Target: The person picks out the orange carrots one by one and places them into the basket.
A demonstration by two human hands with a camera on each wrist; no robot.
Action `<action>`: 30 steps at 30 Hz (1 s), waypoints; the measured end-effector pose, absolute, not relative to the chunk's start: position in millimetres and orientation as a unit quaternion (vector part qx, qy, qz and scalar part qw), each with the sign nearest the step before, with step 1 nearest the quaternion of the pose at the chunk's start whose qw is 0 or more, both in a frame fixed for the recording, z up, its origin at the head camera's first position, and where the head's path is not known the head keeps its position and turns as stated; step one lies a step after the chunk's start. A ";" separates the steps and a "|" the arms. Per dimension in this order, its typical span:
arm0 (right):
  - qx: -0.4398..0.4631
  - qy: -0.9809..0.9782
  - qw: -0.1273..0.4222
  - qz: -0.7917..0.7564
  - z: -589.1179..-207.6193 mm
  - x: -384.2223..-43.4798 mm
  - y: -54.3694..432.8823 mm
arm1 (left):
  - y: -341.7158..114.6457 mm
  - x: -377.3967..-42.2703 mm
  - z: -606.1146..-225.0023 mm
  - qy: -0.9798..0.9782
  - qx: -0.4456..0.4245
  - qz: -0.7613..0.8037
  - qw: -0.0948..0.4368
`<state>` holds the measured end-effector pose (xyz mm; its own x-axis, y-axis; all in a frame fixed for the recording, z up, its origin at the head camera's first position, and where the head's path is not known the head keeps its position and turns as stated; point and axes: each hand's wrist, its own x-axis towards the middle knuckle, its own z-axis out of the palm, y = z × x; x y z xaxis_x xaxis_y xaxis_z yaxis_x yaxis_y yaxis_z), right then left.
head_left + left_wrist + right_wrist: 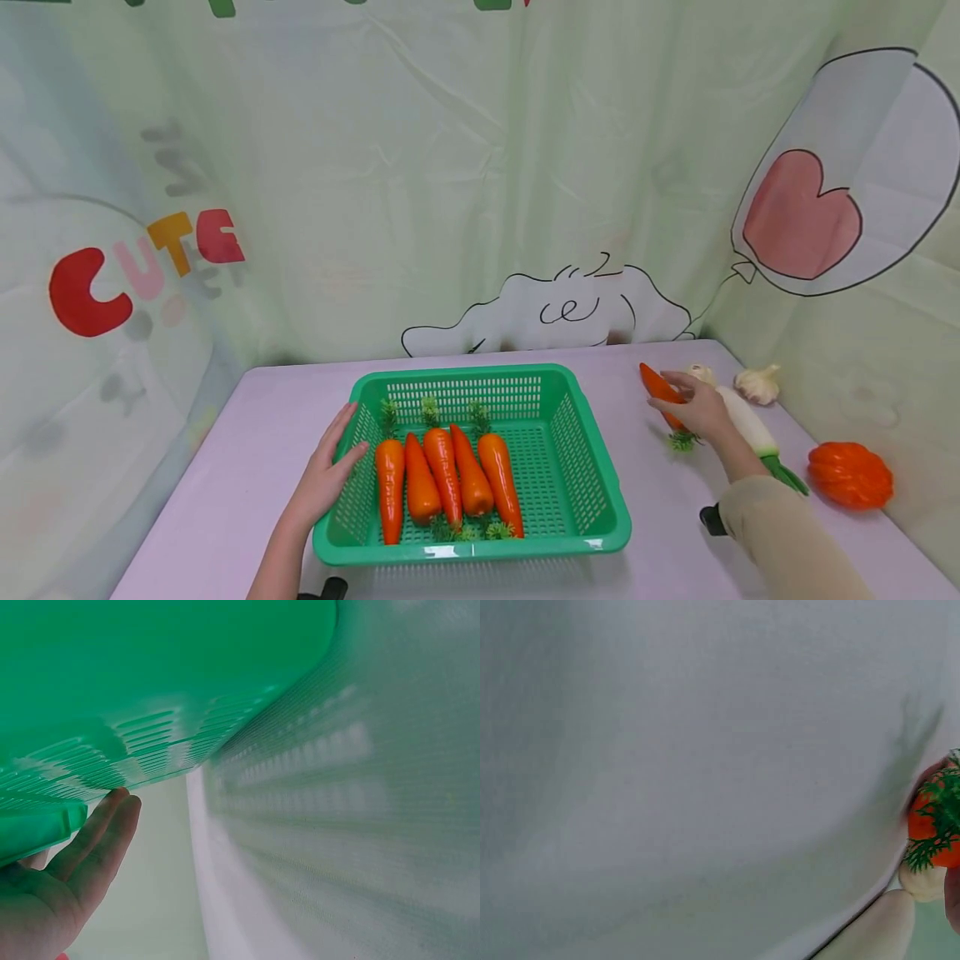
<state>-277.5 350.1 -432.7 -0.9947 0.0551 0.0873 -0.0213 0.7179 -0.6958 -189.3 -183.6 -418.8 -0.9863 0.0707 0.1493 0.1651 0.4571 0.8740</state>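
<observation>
My left hand (324,479) rests at the left rim of a green plastic basket (600,483), its thumb reaching over the rim. In the left wrist view the straight fingers (109,832) lie against the basket's slotted outer wall. Several orange carrots (442,471) with green tops lie side by side in the basket. At the right of the table, my right hand (701,408) holds another carrot (656,385) between thumb and fingers, its leafy top toward me. That carrot's green leaves (941,814) show at the right edge of the right wrist view.
A white radish (750,425) with green stalks lies just right of my right hand. Beyond it sit a garlic bulb (759,385) and a second pale bulb (702,372). An orange pumpkin (851,475) stands near the table's right edge. A printed curtain (450,167) hangs behind the table.
</observation>
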 end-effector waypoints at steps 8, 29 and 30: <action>-0.008 -0.931 0.017 0.365 -443.0 -279.2 363.9 | -183.6 -189.7 -419.4 -0.854 -0.069 -0.514 0.046; -0.009 -0.933 -0.057 0.356 -432.8 -276.3 371.7 | -183.1 -189.3 -418.8 -0.851 -0.070 -0.519 0.043; -0.007 -0.930 -0.061 0.362 -429.6 -275.4 370.4 | -183.3 -189.3 -418.8 -0.851 -0.070 -0.518 0.044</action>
<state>-275.4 370.4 -429.6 -0.9924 -0.0311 -0.1192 0.0576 0.7380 -0.6723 -189.3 -183.3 -418.8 -0.9864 0.0741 0.1468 0.1645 0.4527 0.8764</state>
